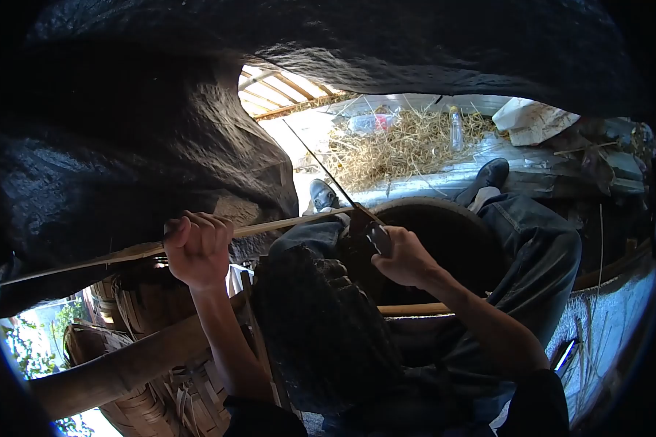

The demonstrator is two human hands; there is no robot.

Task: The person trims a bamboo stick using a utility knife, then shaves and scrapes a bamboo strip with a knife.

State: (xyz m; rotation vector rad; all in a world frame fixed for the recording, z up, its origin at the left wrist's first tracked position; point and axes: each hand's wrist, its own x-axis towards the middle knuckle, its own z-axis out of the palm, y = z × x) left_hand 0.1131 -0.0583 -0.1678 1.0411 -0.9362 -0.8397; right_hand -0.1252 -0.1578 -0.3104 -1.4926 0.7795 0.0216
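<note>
A long pale strip [270, 224], like split bamboo, runs from the far left to the middle. My left hand [199, 247] is closed around it. At the strip's right end, my right hand [401, 255] grips a tool [378, 239] with a grey metallic part; its exact kind is hard to make out. A thin dark rod or strip [317, 159] slants from the upper middle down toward that hand. Behind and below the right hand is a large round dark container [444, 211] between the legs.
Dark sheeting [146, 146] hangs at the left and top. Straw [386, 153], a clear bottle [455, 130] and a white sack [532, 120] lie beyond the feet. A thick bamboo pole [138, 357] and woven baskets [153, 302] are at lower left.
</note>
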